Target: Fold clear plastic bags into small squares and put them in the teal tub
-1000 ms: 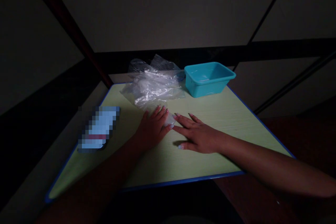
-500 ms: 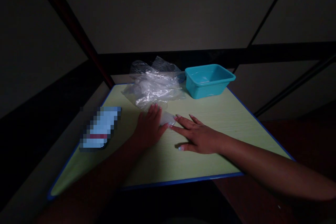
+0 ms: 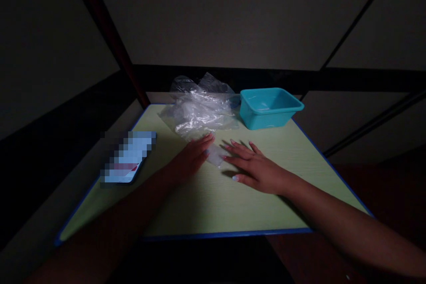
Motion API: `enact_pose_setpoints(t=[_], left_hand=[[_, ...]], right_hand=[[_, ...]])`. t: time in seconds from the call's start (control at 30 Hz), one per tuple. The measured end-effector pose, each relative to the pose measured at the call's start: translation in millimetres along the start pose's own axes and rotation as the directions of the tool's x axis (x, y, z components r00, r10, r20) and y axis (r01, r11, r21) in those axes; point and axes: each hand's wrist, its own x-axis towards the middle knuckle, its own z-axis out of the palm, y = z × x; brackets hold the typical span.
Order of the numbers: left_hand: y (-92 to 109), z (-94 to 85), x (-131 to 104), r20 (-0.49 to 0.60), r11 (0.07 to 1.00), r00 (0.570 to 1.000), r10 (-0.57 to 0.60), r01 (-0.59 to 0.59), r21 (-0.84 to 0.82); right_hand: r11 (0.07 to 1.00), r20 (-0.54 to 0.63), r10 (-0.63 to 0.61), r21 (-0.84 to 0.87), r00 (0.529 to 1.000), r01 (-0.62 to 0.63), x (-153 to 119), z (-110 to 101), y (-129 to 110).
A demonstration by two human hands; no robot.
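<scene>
Left hand (image 3: pixel 192 156), fingers straight, touched the plastic piece (image 3: pixel 216 158) on the table (image 3: pixel 206 213); whether it gripped, I couldn't tell. Right hand (image 3: pixel 261 169), fingers spread and holding nothing, was at the plastic piece's other edge. Light, even pressure seemed wise on anything so thin.

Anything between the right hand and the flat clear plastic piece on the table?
Nothing visible. The right hand is at the right edge of the flat clear plastic piece; the crumpled clear plastic and turquoise bin sit farther back, out of the way.
</scene>
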Motion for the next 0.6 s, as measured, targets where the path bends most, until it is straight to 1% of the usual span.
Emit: enact_pose_setpoints(t=[0.1, 0.17, 0.23, 0.3, 0.43, 0.6], left_hand=[[-5.1, 0.5, 0.6, -0.092, 0.986, 0.996, -0.022, 0.007, -0.168], [-7.6, 3.2, 2.2, -0.114, 0.972, 0.991, -0.067, 0.039, -0.23], [-9.0, 6.2, 3.6, -0.103, 0.96, 0.988, -0.117, 0.086, -0.268], [-9.5, 8.2, 4.2, -0.067, 0.943, 0.986, -0.154, 0.126, -0.309], [-9.0, 8.6, 3.8, -0.019, 0.897, 0.984, -0.179, 0.155, -0.415], [-8.3, 8.1, 4.1, -0.008, 0.888, 0.977, -0.215, 0.191, -0.418]], right_hand=[[0.999, -0.005, -0.048, -0.005, 0.999, 0.048, -0.1, -5.4, 0.1], [0.997, -0.004, -0.081, -0.003, 0.997, 0.081, -0.1, -5.2, 0.2], [0.995, -0.01, -0.105, -0.002, 0.994, 0.104, 0.6, -2.7, 0.0], [0.993, -0.012, -0.119, -0.005, 0.993, 0.119, 1.8, 0.2, -0.3], [0.991, -0.008, -0.136, -0.016, 0.991, 0.135, 2.8, 2.4, -0.2], [0.987, -0.007, -0.153, -0.038, 0.988, 0.153, 1.4, 1.0, -0.3]])
